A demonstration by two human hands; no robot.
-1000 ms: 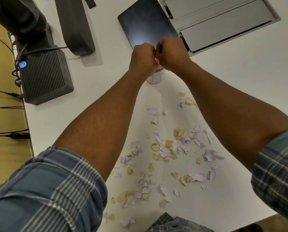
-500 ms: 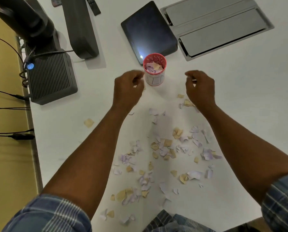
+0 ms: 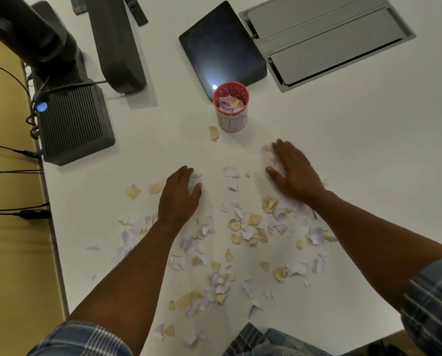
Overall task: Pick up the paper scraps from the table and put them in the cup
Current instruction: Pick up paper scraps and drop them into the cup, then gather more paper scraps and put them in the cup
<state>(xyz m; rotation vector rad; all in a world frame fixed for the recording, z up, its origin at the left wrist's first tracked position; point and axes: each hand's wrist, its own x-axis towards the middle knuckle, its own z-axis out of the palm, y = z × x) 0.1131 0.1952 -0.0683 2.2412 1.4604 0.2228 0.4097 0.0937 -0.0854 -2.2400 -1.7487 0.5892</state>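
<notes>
1. Paper scraps (image 3: pixel 243 227): torn lilac, white and tan pieces lie scattered over the white table (image 3: pixel 343 150), thickest between and below the two forearms. One tan piece (image 3: pixel 213 132) lies just beside the cup's base, and two more lie to the left of the left hand.
2. Cup (image 3: pixel 231 109): it has a red rim and a white wall, stands upright beyond the hands at the near corner of a dark tablet (image 3: pixel 221 44), and already holds a layer of scraps.
3. Left hand (image 3: pixel 180 195): palm down and low over the table, with fingers loosely extended and thumb spread. It grips nothing visible.
4. Right hand (image 3: pixel 293 172): palm down, with fingers splayed flat beside a tan scrap (image 3: pixel 266 148). It holds nothing visible.
5. Handling, as a judgement: the scraps appear very light, limp and thin. They probably lie too flat for a clean pinch and would drift on any draught. Sweeping them into a heap with both palms and lifting it by the handful seems best, with curled edges offering a hold on single pieces.
6. Writing: hand-drawn dark marks on the cup wall suggest letters, but they are not legible. No brand is readable anywhere.
</notes>
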